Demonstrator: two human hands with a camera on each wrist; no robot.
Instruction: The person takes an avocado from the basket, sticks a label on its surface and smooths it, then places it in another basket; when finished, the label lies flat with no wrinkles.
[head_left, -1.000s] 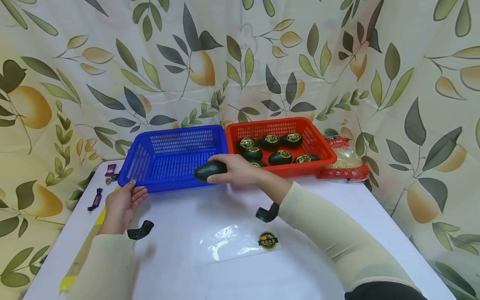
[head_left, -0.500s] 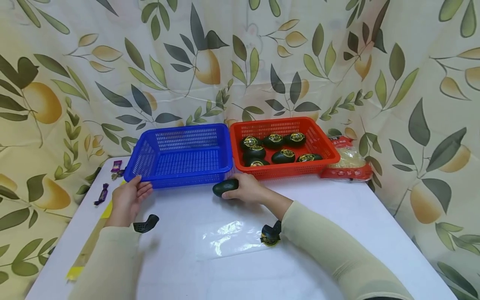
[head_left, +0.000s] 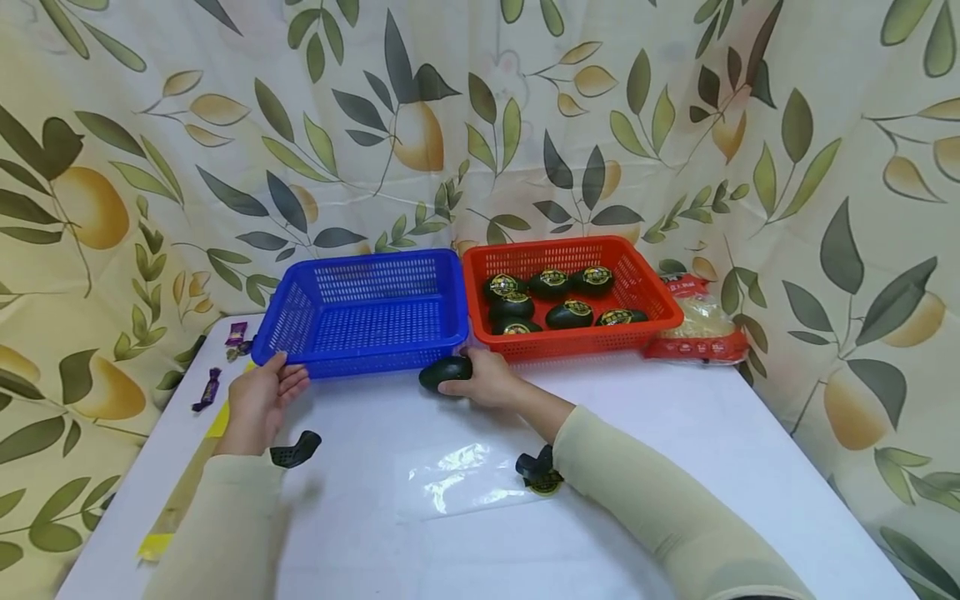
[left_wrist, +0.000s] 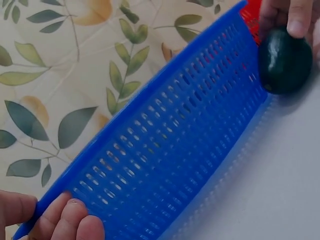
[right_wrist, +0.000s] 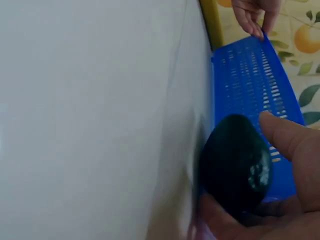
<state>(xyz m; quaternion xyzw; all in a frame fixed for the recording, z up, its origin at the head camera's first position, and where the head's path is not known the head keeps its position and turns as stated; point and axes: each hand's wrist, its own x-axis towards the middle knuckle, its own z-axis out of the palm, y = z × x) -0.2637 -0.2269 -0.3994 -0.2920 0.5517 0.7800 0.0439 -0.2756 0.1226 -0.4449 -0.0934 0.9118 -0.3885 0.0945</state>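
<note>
My right hand (head_left: 491,379) holds a dark green avocado (head_left: 444,375) between thumb and fingers, just in front of the blue basket's near right corner. In the right wrist view the avocado (right_wrist: 236,162) looks smooth and glossy; whether it touches the table is unclear. The blue plastic basket (head_left: 360,364) has slotted walls and nothing inside. At its near left corner my left hand (head_left: 258,400) pinches the rim, the thumb on one side and fingertips on the other, as the left wrist view shows at the basket's edge (left_wrist: 150,145).
A red basket (head_left: 585,335) with several labelled avocados (head_left: 570,314) stands right of the blue one. Beyond it lies a red and clear packet (head_left: 697,325). A clear plastic bag (head_left: 457,479) lies flat in front. Wrapped candies (head_left: 208,390) and yellow tape (head_left: 187,475) are at the left.
My right hand has brought the avocado down from over the blue basket's front rim to in front of its near right corner. The left hand stays at the rim. The view has shifted slightly.
</note>
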